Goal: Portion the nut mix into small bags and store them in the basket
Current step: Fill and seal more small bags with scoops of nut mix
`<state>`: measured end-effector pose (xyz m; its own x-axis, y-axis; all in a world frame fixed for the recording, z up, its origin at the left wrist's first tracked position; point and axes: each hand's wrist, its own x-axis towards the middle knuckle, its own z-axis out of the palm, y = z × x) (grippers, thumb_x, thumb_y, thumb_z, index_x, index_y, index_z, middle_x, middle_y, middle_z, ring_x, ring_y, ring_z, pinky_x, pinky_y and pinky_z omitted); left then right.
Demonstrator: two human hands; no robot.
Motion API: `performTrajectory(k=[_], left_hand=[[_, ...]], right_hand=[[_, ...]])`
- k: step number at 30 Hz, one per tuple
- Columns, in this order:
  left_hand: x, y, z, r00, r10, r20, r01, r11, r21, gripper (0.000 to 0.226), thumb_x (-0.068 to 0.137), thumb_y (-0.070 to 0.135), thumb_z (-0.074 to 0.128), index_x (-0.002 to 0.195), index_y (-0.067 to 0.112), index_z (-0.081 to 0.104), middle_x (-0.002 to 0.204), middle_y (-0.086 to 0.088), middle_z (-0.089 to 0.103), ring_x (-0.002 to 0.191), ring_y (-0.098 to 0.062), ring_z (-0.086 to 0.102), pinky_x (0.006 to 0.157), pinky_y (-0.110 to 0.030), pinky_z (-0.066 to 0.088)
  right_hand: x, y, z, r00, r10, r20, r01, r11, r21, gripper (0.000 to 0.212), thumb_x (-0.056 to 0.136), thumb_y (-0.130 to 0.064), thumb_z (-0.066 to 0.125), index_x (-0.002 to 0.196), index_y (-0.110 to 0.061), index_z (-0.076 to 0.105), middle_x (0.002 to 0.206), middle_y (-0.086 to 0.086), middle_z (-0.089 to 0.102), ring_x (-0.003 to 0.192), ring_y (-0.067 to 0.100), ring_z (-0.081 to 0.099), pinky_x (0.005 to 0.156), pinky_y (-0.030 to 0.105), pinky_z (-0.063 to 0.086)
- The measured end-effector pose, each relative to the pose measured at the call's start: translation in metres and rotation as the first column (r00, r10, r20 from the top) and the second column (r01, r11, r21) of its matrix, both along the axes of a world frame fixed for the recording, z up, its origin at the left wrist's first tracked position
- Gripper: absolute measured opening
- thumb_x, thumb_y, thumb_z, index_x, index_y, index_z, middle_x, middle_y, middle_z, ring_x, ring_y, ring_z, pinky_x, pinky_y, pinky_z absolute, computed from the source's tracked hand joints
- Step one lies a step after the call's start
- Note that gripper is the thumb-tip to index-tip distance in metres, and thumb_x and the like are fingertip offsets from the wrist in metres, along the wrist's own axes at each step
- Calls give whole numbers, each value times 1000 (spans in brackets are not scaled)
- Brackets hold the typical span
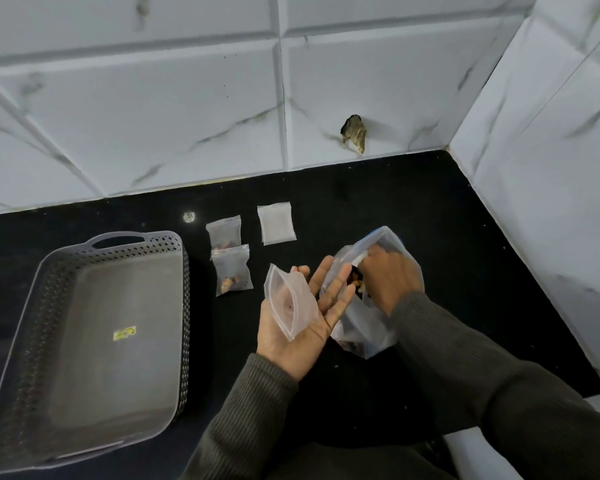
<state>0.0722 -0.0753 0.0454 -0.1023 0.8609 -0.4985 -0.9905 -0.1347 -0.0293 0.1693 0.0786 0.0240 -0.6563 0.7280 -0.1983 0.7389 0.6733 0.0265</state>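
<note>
My left hand (302,327) lies palm up and holds a small clear zip bag (290,303) with its mouth open; the bag hides the thumb. My right hand (390,275) reaches into the large clear bag of nut mix (368,334), its fingers curled down around some nuts (355,284). Two small bags with nuts in them (223,233) (231,270) lie on the black counter beside a grey basket (32,327), which has nothing in it. A flat stack of unfilled small bags (277,223) lies further back.
The black counter (447,237) ends at a white marble-tiled wall behind and on the right. A dark hole (354,133) breaks the back wall. A small shiny spot (189,216) sits near the wall. The basket's floor carries a yellow sticker (124,333).
</note>
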Motion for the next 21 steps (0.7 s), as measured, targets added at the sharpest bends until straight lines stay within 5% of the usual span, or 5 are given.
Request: performTrajectory(k=[6, 13, 17, 21], left_hand=[[10, 1, -13, 981, -168, 92, 163, 985, 64, 60, 103, 51, 35, 92, 7, 76, 148, -29, 46, 132, -48, 50, 98, -64, 49], [3, 8, -8, 982, -182, -51, 180, 983, -45, 31, 87, 27, 58, 71, 5, 74, 134, -33, 57, 126, -48, 56, 103, -59, 44], [-1, 10, -26, 995, -93, -33, 91, 993, -69, 26, 91, 34, 58, 93, 10, 68, 138, -32, 55, 119, -51, 59, 84, -63, 56], [1, 10, -37, 996, -85, -33, 81, 992, -101, 32, 88, 34, 63, 110, 12, 68, 133, -28, 60, 119, -47, 61, 85, -62, 55]], right_hand=[[-6, 3, -4, 999, 49, -7, -50, 995, -88, 12, 96, -23, 53, 101, -17, 62, 100, -1, 64, 91, 12, 62, 87, 30, 50], [6, 7, -8, 984, 165, 69, -157, 982, -101, 18, 93, -24, 54, 104, -14, 64, 109, 2, 59, 96, 17, 61, 84, 30, 50], [17, 13, -11, 986, 144, 80, -135, 984, -116, 19, 86, -27, 57, 102, -20, 64, 101, -2, 65, 89, 14, 62, 79, 35, 54], [17, 9, -3, 983, 160, 93, -155, 986, -55, 17, 90, -27, 57, 101, -19, 67, 105, 0, 63, 92, 17, 61, 80, 33, 52]])
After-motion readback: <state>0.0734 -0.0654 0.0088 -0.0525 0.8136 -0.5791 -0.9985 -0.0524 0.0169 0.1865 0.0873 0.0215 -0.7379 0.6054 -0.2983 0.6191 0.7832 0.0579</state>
